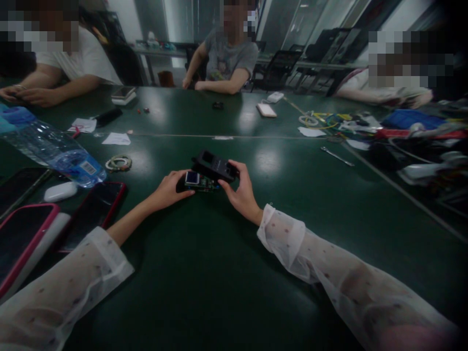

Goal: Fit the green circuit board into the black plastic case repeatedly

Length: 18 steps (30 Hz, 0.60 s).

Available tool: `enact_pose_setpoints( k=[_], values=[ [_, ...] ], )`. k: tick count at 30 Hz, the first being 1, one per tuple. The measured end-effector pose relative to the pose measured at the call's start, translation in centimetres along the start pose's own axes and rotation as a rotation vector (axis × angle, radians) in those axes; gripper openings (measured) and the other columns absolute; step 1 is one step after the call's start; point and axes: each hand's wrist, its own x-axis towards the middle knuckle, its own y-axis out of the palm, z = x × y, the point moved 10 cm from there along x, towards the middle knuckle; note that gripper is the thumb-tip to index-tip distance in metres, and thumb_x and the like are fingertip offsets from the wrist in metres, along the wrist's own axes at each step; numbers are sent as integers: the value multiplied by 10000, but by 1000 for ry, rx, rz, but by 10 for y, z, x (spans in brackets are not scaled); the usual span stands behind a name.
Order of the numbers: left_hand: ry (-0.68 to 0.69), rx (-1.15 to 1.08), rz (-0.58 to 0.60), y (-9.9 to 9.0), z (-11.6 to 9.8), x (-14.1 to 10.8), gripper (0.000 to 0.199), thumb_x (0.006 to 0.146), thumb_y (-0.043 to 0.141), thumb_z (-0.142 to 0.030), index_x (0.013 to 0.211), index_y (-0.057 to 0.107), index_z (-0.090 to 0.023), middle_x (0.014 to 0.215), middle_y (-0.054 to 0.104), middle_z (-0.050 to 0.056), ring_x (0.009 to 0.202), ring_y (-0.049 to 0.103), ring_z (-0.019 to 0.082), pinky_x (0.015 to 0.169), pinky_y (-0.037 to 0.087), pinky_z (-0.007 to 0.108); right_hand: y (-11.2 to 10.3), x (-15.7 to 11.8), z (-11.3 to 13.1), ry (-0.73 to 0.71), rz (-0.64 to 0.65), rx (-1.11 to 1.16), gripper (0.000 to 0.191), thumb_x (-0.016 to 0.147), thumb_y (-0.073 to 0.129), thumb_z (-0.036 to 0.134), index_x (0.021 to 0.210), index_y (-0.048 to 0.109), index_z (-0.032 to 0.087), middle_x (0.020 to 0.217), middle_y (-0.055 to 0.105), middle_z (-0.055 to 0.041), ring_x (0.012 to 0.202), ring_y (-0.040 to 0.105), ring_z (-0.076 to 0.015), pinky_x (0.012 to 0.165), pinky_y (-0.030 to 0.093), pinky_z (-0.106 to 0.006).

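Circuit board [207, 184], one, in left hand [173, 189], one cover [215, 166], right hand [242, 193]

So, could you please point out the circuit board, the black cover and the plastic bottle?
Circuit board [205, 184]: head view, its green component side.
Black cover [215, 166]: head view, middle of its face.
Plastic bottle [53, 147]: head view, its clear side.
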Motion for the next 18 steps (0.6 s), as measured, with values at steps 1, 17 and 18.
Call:
enact_pose_setpoints(
  k=[1, 17, 18],
  values=[
    [2, 6, -2, 1, 1, 0, 648, 801, 671, -448, 1365, 424, -245, 1316, 531, 117, 1203, 487, 318, 989, 395, 512, 2, 0, 3, -17, 23, 8, 504, 888, 559, 338, 1334, 336, 264, 1292, 465, -107, 1223, 487, -258, 1041, 444, -460],
    [-17, -9, -14, -1, -1, -1, 642, 789, 679, -464, 1329, 444, -208, 1263, 524, 135, 1187, 494, 319, 989, 413, 503, 22, -1, 8, -89, 203, 65, 524, 885, 559, 286, 1356, 331, 261, 1298, 449, -111, 1233, 477, -263, 1063, 416, -486],
    [-12, -24, -33, -1, 0, -1, 699, 773, 696, -462, 1360, 411, -212, 1287, 506, 140, 1211, 477, 323, 1003, 405, 504, 23, -1, 9, -96, 217, 58, 531, 881, 566, 288, 1357, 333, 254, 1295, 447, -115, 1233, 474, -263, 1064, 415, -485]
  ],
)
